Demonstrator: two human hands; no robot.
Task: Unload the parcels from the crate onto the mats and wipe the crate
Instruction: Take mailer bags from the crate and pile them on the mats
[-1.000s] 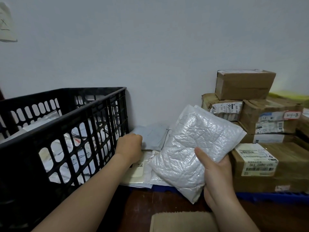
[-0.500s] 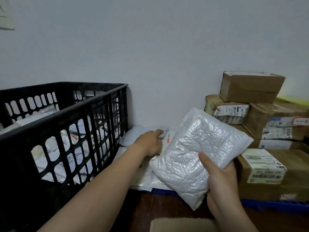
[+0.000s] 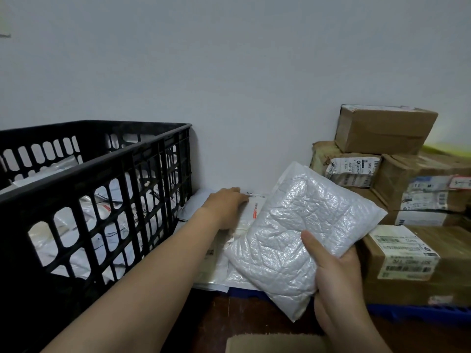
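A black slatted crate [image 3: 107, 159] stands at the left, with several white and grey soft parcels [image 3: 114, 212] inside. My right hand [image 3: 336, 276] grips a white crinkled plastic parcel [image 3: 300, 225] by its lower right edge, holding it tilted above the floor pile. My left hand [image 3: 226, 207] reaches past the crate's right side and rests flat on flat white mailers [image 3: 254, 212] lying by the wall. A blue mat [image 3: 407, 312] edge shows under the cardboard boxes.
Brown cardboard boxes [image 3: 407, 189] with labels are stacked at the right against the wall. A tan mat or cardboard piece [image 3: 275, 343] lies at the bottom edge. Dark wooden floor [image 3: 242, 317] shows between the crate and boxes.
My left hand has moved forward and right along the flat mailers toward the wall, its fingers straightening. The right hand keeps the crinkled parcel in nearly the same place.
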